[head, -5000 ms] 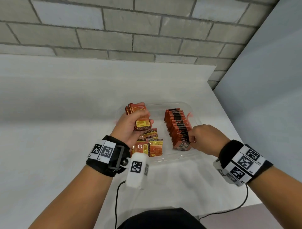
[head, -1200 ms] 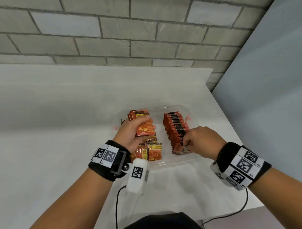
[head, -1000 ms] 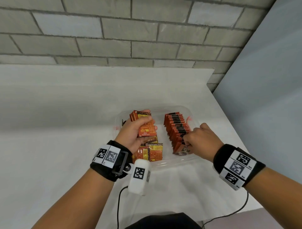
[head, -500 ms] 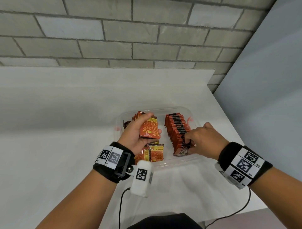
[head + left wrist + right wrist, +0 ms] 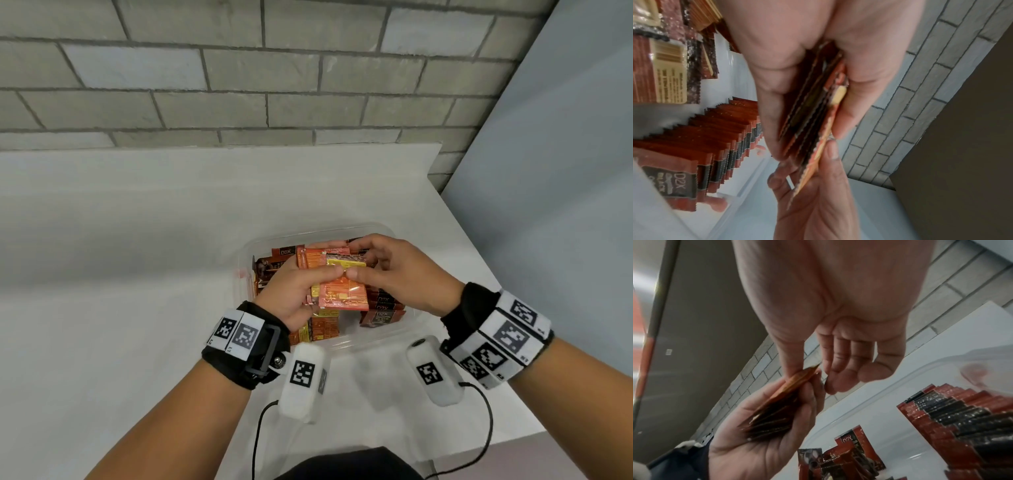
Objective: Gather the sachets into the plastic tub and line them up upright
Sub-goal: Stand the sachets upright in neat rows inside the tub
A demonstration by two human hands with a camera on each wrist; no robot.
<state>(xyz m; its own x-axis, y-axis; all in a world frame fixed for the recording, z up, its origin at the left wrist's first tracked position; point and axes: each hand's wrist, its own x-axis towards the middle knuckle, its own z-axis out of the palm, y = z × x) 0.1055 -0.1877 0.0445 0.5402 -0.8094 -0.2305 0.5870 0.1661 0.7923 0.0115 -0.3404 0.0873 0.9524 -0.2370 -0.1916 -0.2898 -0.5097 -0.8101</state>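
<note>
over the plastic tub (image 5: 383, 337), on the white table (image 5: 137, 274), two hands meet. the left hand (image 5: 294, 294) is curled round a small stack of sachets (image 5: 318, 263), with the thumb on top and the fingers under it. the right hand (image 5: 400, 274) pinches the front sachet (image 5: 342, 294) of that stack between its thumb and first finger, and its other fingers are loosely bent behind. the two thumbs nearly touch. from the left wrist the stack (image 5: 809, 113) shows edge on, squeezed in the left palm, with the right hand (image 5: 818, 194) holding the outer packet. from the right wrist the same stack (image 5: 777, 404) lies in the left hand (image 5: 756, 434). down in the tub a long row of sachets (image 5: 382, 308) stands upright on the right side, packed close together, seen also as a neat row (image 5: 711, 146). more loose sachets (image 5: 318, 329) lie flat on the left side of the tub, under the left hand. behind the table is a grey brick wall (image 5: 239, 85).
</note>
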